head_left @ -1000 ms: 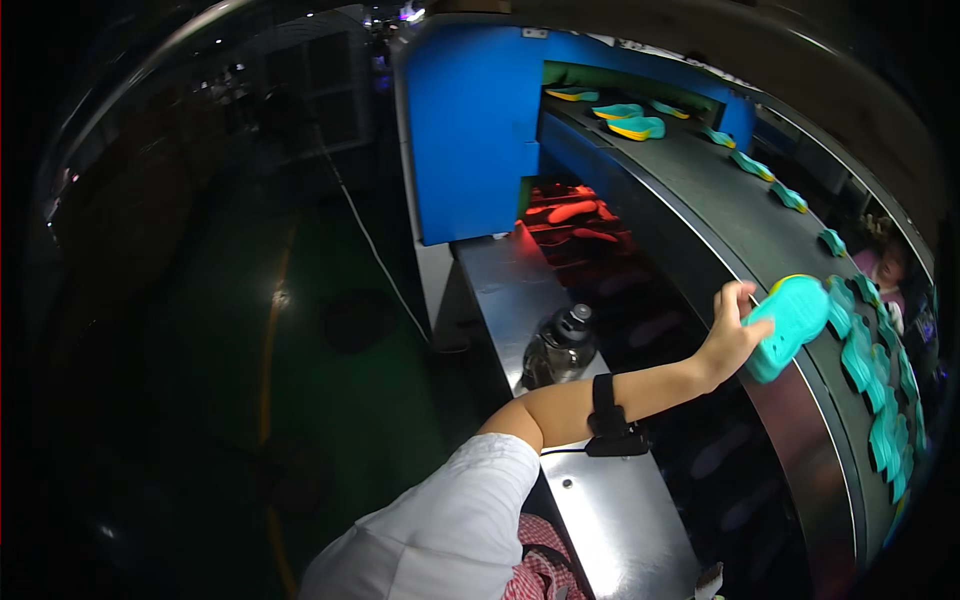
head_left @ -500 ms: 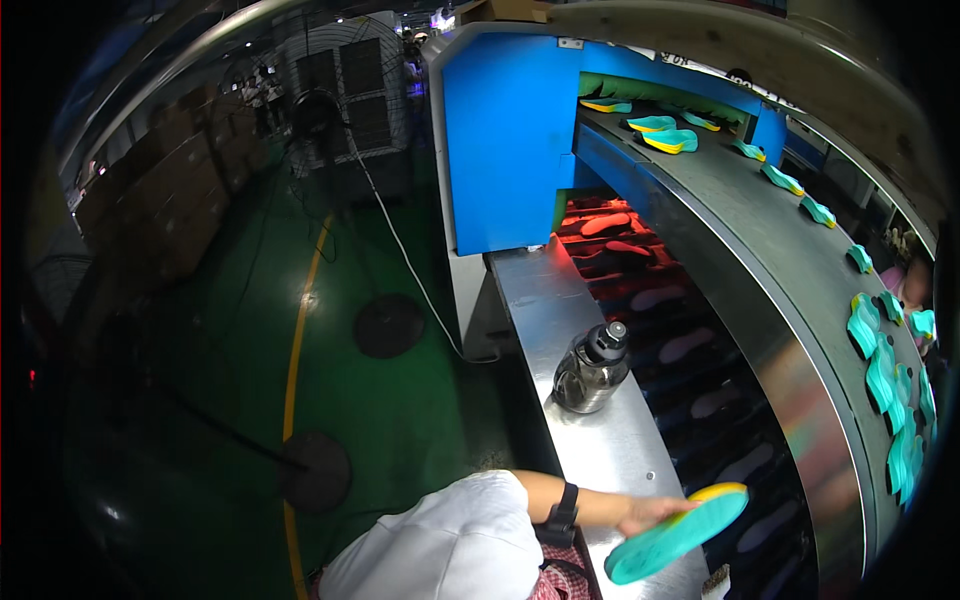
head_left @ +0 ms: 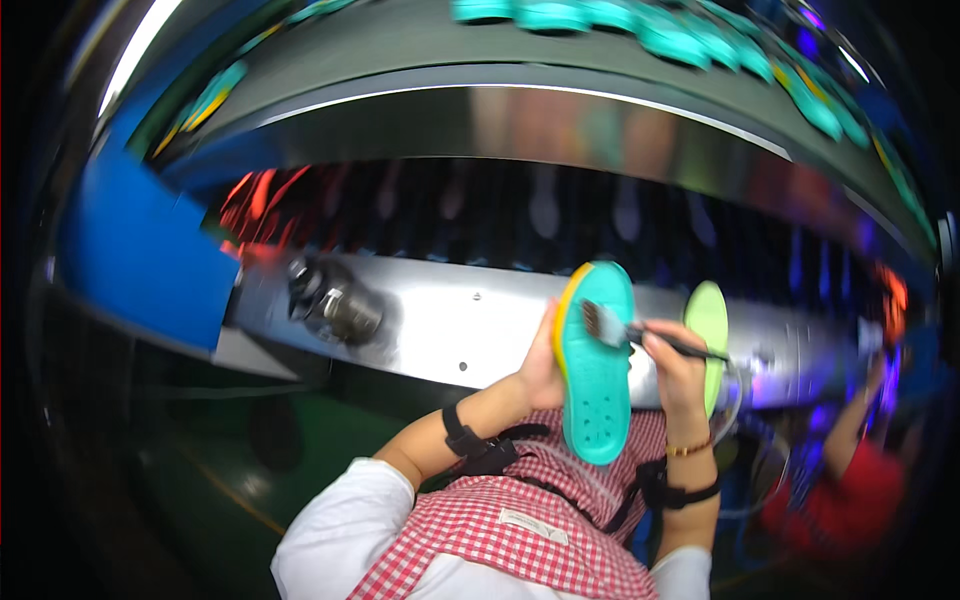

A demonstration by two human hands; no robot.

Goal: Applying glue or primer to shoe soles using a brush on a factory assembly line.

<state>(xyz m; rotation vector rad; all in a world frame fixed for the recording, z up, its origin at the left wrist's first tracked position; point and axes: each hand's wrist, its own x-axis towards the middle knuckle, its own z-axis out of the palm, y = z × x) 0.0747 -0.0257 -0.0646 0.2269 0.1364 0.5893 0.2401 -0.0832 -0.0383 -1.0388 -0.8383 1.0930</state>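
My left hand (head_left: pixel 540 365) grasps the teal insole (head_left: pixel 597 365) by its nine-o'clock edge. My right hand (head_left: pixel 672 365), at three o'clock, clenches a brush (head_left: pixel 610 325) touching it.

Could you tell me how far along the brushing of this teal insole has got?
Done: the teal insole is off the belt, held upright in the left hand. In hand: the right hand sets a small brush on its upper part. Left: the lower part shows no brush contact, and more teal insoles ride the conveyor.

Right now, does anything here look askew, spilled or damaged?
Nothing stands out. The left hand holds the teal insole upright, the right hand lays a brush on it, and a green insole stands behind. No spill shows.
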